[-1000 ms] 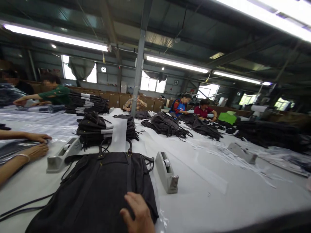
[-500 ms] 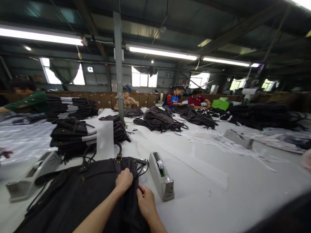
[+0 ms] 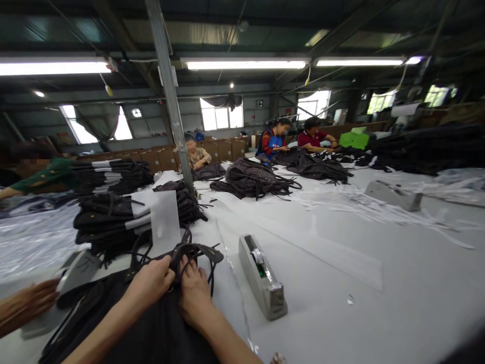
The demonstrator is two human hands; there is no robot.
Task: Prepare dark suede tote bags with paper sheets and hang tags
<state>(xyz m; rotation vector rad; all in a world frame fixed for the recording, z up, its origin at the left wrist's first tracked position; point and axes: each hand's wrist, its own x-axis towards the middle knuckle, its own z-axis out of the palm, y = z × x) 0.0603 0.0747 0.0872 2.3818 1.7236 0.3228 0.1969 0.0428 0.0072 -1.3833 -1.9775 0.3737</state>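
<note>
White surface [image 3: 341,303] runs through a workshop, carrying stacked dark bags [image 3: 109,217] and a grey tape dispenser [image 3: 263,278]. Head view: left hand [image 3: 149,283] and right hand [image 3: 195,293] lie side by side on a black bag [image 3: 151,333] at the near edge, each grip closed on its gathered straps [image 3: 197,251].

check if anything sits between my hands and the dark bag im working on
Nothing visible does. The left hand and right hand both rest directly on the dark bag, fingers at its bunched straps. The tape dispenser stands apart to the right on the table.
</note>
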